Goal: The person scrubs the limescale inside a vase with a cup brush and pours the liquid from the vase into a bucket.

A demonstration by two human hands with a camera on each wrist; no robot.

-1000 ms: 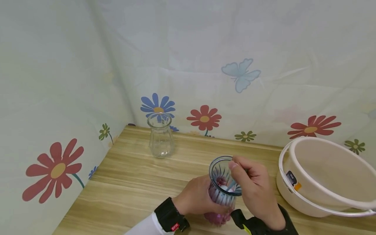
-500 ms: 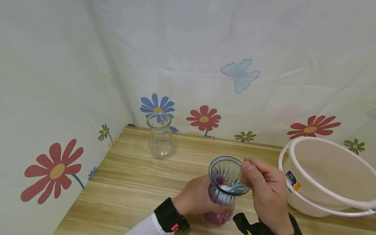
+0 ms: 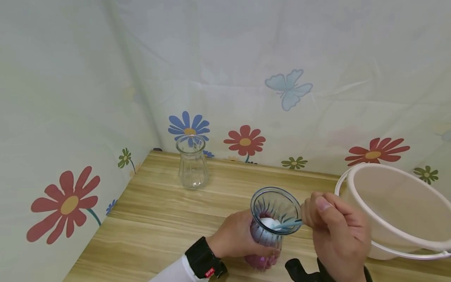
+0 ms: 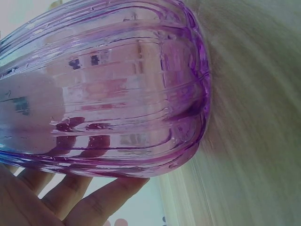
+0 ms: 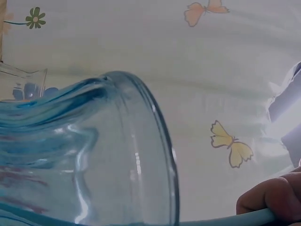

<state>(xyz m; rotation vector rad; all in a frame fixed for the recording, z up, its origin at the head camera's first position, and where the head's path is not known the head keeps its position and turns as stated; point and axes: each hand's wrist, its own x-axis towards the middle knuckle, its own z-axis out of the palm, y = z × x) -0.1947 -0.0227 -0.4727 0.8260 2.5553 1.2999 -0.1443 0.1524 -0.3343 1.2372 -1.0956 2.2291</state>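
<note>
A ribbed glass vase, blue at the rim and pink-purple below, stands tilted on the table. My left hand grips its side; in the left wrist view the fingers lie along the purple glass near the base. Inside the vase is a bottle brush with a white rounded head and a light blue handle. My right hand grips the handle outside the rim, thumb on top. The right wrist view shows the handle passing under the blue rim.
A clear glass vase stands at the back left of the wooden table. At the right is a pale bucket with its carrying handle lowered, close beside my right hand. A flower-printed curtain hangs behind the table.
My right hand has moved rightward, away from the vase's rim, drawing the brush handle partly out; the white head shows higher in the vase. The left hand and vase have stayed in place.
</note>
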